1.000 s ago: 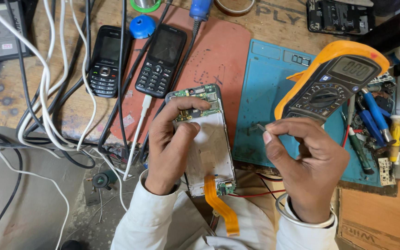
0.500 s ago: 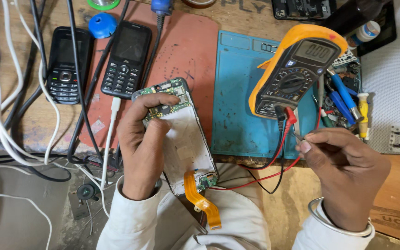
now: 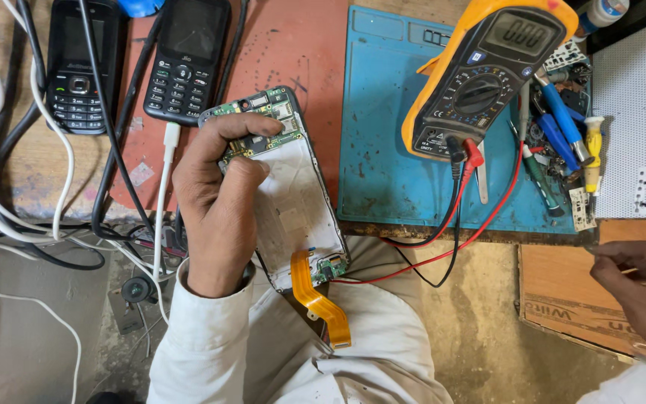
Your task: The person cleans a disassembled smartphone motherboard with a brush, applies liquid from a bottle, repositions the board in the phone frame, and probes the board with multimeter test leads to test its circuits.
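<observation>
My left hand grips an opened smartphone with its back cover off, circuit board showing at the top and an orange flex cable hanging from its lower end. The phone tilts over the table's front edge and my lap. My right hand is low at the right edge, fingers pinched around something thin and hard to make out, above a brown cardboard box. A yellow multimeter lies on the blue mat, its red and black leads looping down toward the phone.
Two black keypad phones lie at the back left among white and black cables. Screwdrivers and tweezers crowd the mat's right side. A red mat lies under the phone's top. A white dotted sheet is at far right.
My right hand has moved down and right, away from the multimeter leads to the frame's edge. The view shifted closer. My left hand keeps its hold on the opened phone.
</observation>
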Demonstrator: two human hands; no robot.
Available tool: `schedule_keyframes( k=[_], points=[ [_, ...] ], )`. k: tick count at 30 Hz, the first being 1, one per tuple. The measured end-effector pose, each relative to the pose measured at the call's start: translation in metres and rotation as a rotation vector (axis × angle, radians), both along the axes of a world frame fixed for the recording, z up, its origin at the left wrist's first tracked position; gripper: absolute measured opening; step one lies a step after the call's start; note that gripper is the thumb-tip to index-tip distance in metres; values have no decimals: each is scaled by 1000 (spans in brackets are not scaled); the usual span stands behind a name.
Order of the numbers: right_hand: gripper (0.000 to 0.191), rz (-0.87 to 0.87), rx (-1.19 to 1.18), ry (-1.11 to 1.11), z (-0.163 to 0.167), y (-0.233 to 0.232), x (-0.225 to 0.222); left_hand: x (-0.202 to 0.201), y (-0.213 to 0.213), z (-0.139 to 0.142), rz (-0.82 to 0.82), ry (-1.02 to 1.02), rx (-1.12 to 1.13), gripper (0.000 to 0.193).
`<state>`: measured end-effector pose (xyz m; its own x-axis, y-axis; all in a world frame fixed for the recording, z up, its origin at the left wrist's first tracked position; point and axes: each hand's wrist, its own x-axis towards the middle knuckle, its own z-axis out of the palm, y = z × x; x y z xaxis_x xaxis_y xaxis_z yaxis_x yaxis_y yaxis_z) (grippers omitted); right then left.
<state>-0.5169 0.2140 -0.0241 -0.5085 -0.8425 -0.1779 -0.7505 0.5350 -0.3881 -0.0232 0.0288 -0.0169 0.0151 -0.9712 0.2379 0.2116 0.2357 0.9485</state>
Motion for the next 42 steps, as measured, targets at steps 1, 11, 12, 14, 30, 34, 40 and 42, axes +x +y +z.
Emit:
schedule_keyframes(
  k=[1,11,12,14,30,34,40,42],
  points=[
    [21,-42,-10,-10,-5,5,-5,0,0,0,0,-4,0,31],
    [26,36,-142,-203,14,-7,32,-2,2,2,13,-4,2,31],
    [27,59,-182,-202,17,-13,45,-3,2,2,14,5,9,32],
    [23,-10,-137,-143,28,-19,71,-3,3,2,11,-1,-2,31],
    [9,159,-377,-84,34,-57,120,-3,4,-1,7,9,-13,26],
    [16,172,-390,-73,39,-69,133,-3,3,0,8,11,-5,29],
    [15,70,-597,-191,46,-89,157,-3,3,1,21,-7,-8,31],
    [16,56,-676,-136,46,-94,156,-3,2,1,24,-19,-11,31]
  ],
)
